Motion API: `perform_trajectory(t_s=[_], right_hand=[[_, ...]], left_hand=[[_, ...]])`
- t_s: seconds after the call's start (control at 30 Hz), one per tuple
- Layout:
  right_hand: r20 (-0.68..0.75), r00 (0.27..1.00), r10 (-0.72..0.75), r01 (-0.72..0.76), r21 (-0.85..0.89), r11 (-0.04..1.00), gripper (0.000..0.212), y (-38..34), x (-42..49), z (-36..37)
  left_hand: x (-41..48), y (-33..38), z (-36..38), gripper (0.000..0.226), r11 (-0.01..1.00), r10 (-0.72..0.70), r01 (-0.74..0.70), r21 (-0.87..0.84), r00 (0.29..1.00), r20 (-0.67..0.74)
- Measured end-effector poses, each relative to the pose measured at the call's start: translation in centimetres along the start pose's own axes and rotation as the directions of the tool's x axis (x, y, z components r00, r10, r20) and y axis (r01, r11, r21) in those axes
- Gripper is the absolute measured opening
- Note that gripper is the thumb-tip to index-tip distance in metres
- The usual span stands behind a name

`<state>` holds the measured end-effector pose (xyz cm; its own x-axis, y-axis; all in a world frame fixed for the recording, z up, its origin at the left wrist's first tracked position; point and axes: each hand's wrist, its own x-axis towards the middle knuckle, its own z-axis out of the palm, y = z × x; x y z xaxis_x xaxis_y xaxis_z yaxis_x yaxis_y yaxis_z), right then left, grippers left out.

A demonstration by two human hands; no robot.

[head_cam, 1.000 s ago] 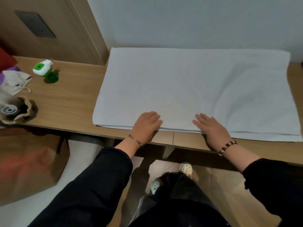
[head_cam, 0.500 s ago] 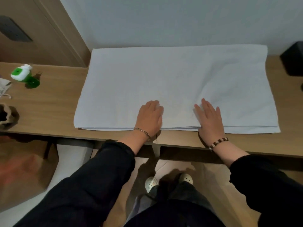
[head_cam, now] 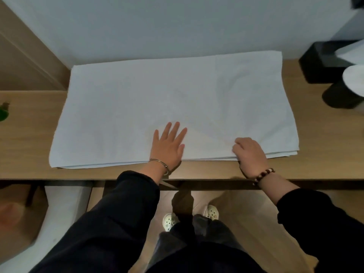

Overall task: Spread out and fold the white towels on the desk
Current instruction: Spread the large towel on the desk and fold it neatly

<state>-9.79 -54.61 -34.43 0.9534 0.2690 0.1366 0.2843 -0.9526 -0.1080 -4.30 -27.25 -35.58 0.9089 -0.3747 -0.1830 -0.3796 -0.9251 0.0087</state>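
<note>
Far left edge: green item point(head_cam: 3, 114), cut off by the frame, sits on the wooden desk point(head_cam: 25, 138). White towel point(head_cam: 157, 95) lies flat in the desk's middle, folded in layers, far edge against the wall, near edge just short of the desk front. Left hand point(head_cam: 168, 145) lies palm down on the towel near its front edge, fingers straight and spread, gripping nothing; thin bangle point(head_cam: 159, 162) on the wrist. Right hand point(head_cam: 249, 153) is at the towel's near edge, right of center, fingers curled and clutching the cloth, creases fanning from it; thumb hidden. Bead bracelet point(head_cam: 263, 175) on that wrist. Far right: black box point(head_cam: 319, 64) and a dark round object point(head_cam: 338, 97), apart from the towel.
</note>
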Motion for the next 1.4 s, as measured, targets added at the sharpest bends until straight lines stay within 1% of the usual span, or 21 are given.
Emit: perform_trajectory(t_s=[0.1, 0.27, 0.37, 0.43, 0.53, 0.6, 0.77, 0.83, 0.9, 0.97, 1.0, 1.03, 1.1, 1.17, 1.2, 1.23, 1.27, 1.3, 1.33, 1.37, 1.4], right_hand=[[0.019, 0.989, 0.147, -0.147, 0.006, 0.989, 0.035, 0.7, -0.1, 0.0], [0.066, 0.920, 0.387, -0.386, -0.020, 0.922, 0.039, 2.7, -0.7, -0.3], [0.075, 0.814, 0.575, -0.579, 0.026, 0.815, 0.050, 3.6, -0.8, -0.8], [0.065, 0.769, 0.636, -0.639, 0.030, 0.769, 0.042, 4.4, -0.7, -1.3], [0.019, 0.823, 0.568, -0.568, -0.016, 0.823, 0.031, 5.5, -1.5, -1.9], [0.091, 0.845, 0.526, -0.517, -0.106, 0.849, 0.020, 5.5, -2.5, -1.9], [0.246, 0.778, 0.579, -0.559, -0.151, 0.815, 0.010, 5.4, -2.0, -2.2], [0.192, 0.777, 0.600, -0.606, -0.036, 0.795, 0.016, 4.4, -0.1, -2.5], [0.089, 0.831, 0.549, -0.554, 0.049, 0.831, 0.034, 2.7, 1.9, -2.1], [0.213, 0.904, 0.372, -0.382, 0.005, 0.924, 0.050, 1.8, 3.3, -1.2], [0.304, 0.908, 0.288, -0.296, -0.021, 0.955, 0.054, 2.0, 3.3, -0.5], [0.373, 0.890, 0.263, -0.265, -0.046, 0.963, 0.055, 2.9, 2.9, 0.1], [0.361, 0.831, 0.424, -0.416, -0.102, 0.903, 0.056, 5.3, 1.8, 0.8], [0.311, 0.655, 0.689, -0.671, -0.180, 0.719, 0.057, 6.6, 1.4, 0.9], [0.302, 0.572, 0.763, -0.748, -0.189, 0.636, 0.058, 6.3, 1.9, 0.9], [0.300, 0.549, 0.780, -0.776, -0.164, 0.609, 0.059, 5.3, 2.7, 0.9], [0.284, 0.600, 0.747, -0.752, -0.115, 0.648, 0.059, 3.8, 3.5, 0.8], [0.266, 0.721, 0.640, -0.649, -0.065, 0.758, 0.059, 2.3, 4.1, 1.1], [0.270, 0.844, 0.463, -0.471, -0.041, 0.881, 0.059, 1.0, 4.2, 1.6], [0.318, 0.900, 0.299, -0.304, -0.036, 0.952, 0.058, 0.5, 3.7, 1.8], [0.359, 0.905, 0.230, -0.232, -0.040, 0.972, 0.057, 1.1, 3.1, 1.7]], left_hand=[[0.1, 0.2, -0.2, 0.056, 0.999, -0.036, 0.036, -0.001, 0.999, 0.017], [3.0, 4.2, -2.3, 0.044, 0.974, -0.224, 0.222, -0.040, 0.974, -0.042], [4.3, 6.5, -1.8, 0.052, 0.994, -0.077, 0.073, -0.081, 0.996, -0.047], [4.3, 6.8, -0.9, 0.059, 0.996, -0.031, 0.030, -0.079, 0.999, -0.017], [4.4, 6.5, -0.3, 0.063, 0.997, -0.049, 0.047, -0.059, 0.998, -0.030], [4.5, 6.4, -0.3, 0.063, 0.998, -0.040, 0.038, -0.048, 0.999, -0.035], [4.5, 6.3, -0.5, 0.062, 0.998, -0.029, 0.027, -0.065, 0.999, -0.030], [4.5, 6.3, -0.5, 0.062, 0.998, -0.029, 0.028, -0.062, 0.999, -0.024], [4.5, 6.3, -0.4, 0.062, 0.999, -0.020, 0.019, -0.051, 1.000, -0.022], [4.4, 6.1, -0.3, 0.062, 0.999, -0.013, 0.012, -0.038, 1.000, -0.028], [4.3, 6.0, -0.3, 0.061, 0.999, -0.008, 0.007, -0.036, 1.000, -0.030], [4.3, 5.9, -0.2, 0.061, 0.999, -0.002, 0.000, -0.036, 1.000, -0.031], [4.3, 5.8, -0.2, 0.061, 0.999, 0.004, -0.005, -0.033, 0.999, -0.038], [4.2, 5.8, -0.2, 0.062, 0.999, 0.005, -0.007, -0.034, 0.999, -0.044], [4.3, 5.8, -0.2, 0.062, 0.999, 0.006, -0.007, -0.032, 0.999, -0.047], [4.3, 5.8, -0.1, 0.062, 1.000, 0.006, -0.007, -0.030, 0.999, -0.047], [4.3, 5.8, -0.1, 0.062, 0.999, 0.006, -0.007, -0.031, 0.999, -0.045], [4.2, 5.8, 0.0, 0.063, 0.999, 0.004, -0.006, -0.035, 0.999, -0.045], [4.2, 5.7, 0.0, 0.063, 0.999, 0.003, -0.005, -0.041, 0.999, -0.048], [4.3, 5.7, 0.1, 0.063, 0.999, 0.003, -0.005, -0.046, 0.999, -0.050], [4.3, 5.6, 0.1, 0.063, 0.999, 0.005, -0.007, -0.047, 0.999, -0.049]])
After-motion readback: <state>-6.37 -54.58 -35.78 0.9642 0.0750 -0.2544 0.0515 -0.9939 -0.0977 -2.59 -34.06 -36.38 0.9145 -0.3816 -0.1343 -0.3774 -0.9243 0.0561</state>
